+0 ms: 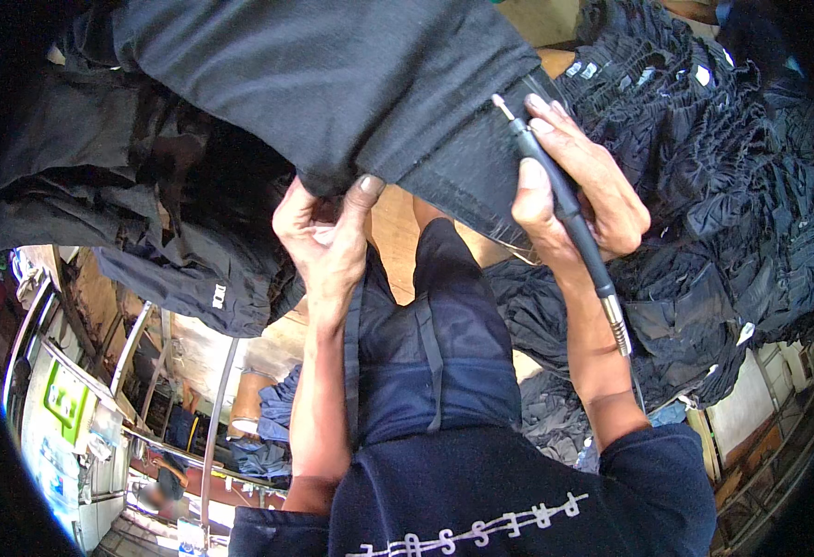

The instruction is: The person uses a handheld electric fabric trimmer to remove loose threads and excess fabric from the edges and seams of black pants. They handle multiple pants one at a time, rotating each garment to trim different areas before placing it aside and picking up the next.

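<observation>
A black garment [333, 84] stretches across the upper middle, with a fold and a lighter, worn-looking band along its right end. My left hand [323, 241] pinches its lower edge between thumb and fingers. In my right hand [602, 190] is a slim black rotary tool handpiece [594, 265], gripped like a pen. Its small pinkish tip [498, 100] points up and left over the garment's right end; whether it touches the cloth I cannot tell. A metal spring collar and a thin cable run from its lower end along my right forearm.
Dark garments with gathered waistbands and small white tags heap up at right [704, 176]. More black clothes [82, 139] hang or lie at left. Lower left are a metal pole [219, 422], a brown cylinder [254, 399] and a green-framed object [65, 404].
</observation>
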Demonstrator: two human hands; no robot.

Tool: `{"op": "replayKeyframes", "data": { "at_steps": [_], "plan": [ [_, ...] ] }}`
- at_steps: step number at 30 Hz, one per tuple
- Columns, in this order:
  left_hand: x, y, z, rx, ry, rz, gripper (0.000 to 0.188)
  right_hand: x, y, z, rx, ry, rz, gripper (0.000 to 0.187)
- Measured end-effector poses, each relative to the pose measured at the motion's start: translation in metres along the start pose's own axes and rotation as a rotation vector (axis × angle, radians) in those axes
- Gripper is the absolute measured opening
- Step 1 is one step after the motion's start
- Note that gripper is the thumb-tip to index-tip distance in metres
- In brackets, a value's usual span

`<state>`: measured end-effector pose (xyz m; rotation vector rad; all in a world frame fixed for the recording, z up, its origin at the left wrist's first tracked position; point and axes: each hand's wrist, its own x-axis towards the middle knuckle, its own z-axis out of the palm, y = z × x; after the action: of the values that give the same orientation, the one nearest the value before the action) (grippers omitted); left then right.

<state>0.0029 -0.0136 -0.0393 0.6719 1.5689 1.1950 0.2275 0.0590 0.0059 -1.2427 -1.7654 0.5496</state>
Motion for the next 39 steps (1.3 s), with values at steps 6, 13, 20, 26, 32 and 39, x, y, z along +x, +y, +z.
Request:
{"op": "replayKeyframes", "data": {
  "at_steps": [6,13,20,26,32,39],
  "plan": [
    [0.001,0.001,0.000,0.019,-0.009,-0.016,0.024,0.002,0.006,-0.001,-0.049,-0.093,-0.068,0.026],
    [0.001,-0.001,0.003,-0.040,-0.028,0.029,0.024,-0.002,0.012,0.002,0.002,-0.101,-0.130,0.027],
    [0.001,-0.002,0.001,-0.050,-0.044,0.009,0.026,-0.001,0.010,0.001,0.035,-0.151,-0.144,0.029],
    [0.001,-0.004,0.000,-0.068,-0.031,-0.007,0.027,0.000,0.008,0.001,0.085,-0.205,-0.154,0.029],
    [0.000,-0.006,-0.002,-0.047,-0.037,-0.011,0.027,-0.002,0.006,0.001,0.097,-0.236,-0.146,0.028],
    [0.000,-0.005,-0.002,-0.037,-0.023,-0.023,0.026,-0.003,0.011,0.001,0.019,-0.132,-0.124,0.028]
  ]
}}
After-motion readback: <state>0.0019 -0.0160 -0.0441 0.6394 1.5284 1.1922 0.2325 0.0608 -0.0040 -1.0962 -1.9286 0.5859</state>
